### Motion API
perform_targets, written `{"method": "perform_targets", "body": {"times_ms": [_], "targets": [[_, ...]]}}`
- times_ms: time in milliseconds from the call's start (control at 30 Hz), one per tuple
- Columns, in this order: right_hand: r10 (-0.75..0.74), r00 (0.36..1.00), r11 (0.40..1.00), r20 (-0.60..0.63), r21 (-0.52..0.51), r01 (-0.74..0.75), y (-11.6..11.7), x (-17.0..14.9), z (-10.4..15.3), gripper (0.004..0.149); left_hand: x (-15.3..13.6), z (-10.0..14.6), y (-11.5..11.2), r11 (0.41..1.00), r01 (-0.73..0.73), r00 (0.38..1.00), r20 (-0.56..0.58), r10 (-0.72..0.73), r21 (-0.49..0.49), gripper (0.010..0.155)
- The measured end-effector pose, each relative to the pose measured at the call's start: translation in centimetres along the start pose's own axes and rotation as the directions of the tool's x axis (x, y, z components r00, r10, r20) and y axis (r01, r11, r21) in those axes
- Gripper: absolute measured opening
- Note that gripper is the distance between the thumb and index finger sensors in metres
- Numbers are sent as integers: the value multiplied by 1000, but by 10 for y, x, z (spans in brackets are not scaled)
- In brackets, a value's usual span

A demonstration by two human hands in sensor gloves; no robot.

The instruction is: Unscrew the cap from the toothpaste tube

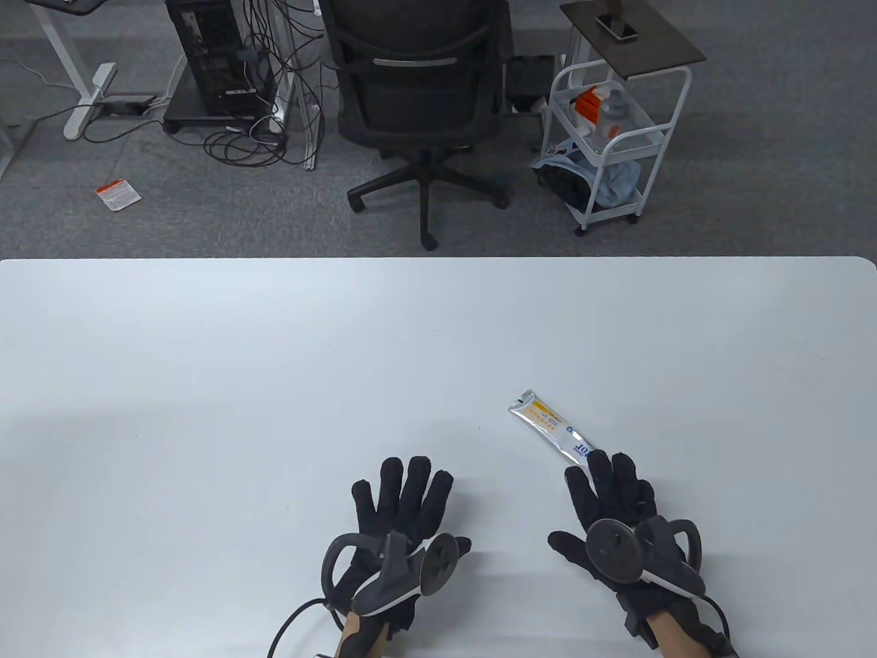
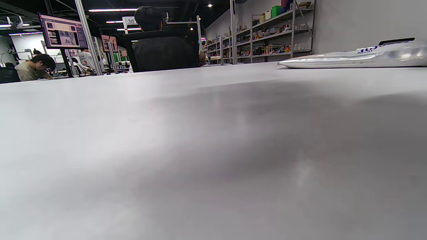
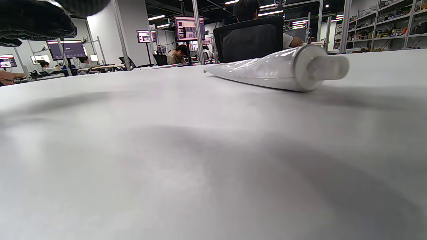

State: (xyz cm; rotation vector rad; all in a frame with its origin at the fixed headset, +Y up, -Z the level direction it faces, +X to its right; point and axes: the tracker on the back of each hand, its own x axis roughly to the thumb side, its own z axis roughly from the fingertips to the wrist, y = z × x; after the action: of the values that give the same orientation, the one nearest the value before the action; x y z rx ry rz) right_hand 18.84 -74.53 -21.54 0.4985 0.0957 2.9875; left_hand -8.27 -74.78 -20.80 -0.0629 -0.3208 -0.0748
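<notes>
A silver toothpaste tube (image 1: 551, 426) lies flat on the white table (image 1: 274, 343), right of centre, crimped end pointing away. My right hand (image 1: 610, 493) is open, fingers spread, and covers the tube's near end in the table view. In the right wrist view the tube (image 3: 263, 71) lies free on the table with its white cap (image 3: 328, 67) on, pointing right; a gloved finger (image 3: 36, 20) shows only at the top left corner. My left hand (image 1: 404, 500) is open and flat on the table, well left of the tube, holding nothing. The left wrist view shows the tube (image 2: 353, 58) at far right.
Beyond the table's far edge stand a black office chair (image 1: 425, 103) and a white wire cart (image 1: 610, 137). Cables and a computer tower (image 1: 219, 62) sit on the floor at back left.
</notes>
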Motion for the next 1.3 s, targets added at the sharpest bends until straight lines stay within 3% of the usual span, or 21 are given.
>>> {"method": "perform_targets", "body": {"times_ms": [933,1100,1300], "targets": [[0,1000,1000,-13,-4,0,0,-1,1,87,1,0,0,1000,6,1000,-1,-6,3,87],[-27,984,1000,-176,-11,25,-1,-17,-13,87,1,-1,0,1000,-2,1000,0,2,4,87],[-23,937,989,-349,132,73,15,-36,-39,87,1,0,0,1000,-7,1000,1,7,13,87]]}}
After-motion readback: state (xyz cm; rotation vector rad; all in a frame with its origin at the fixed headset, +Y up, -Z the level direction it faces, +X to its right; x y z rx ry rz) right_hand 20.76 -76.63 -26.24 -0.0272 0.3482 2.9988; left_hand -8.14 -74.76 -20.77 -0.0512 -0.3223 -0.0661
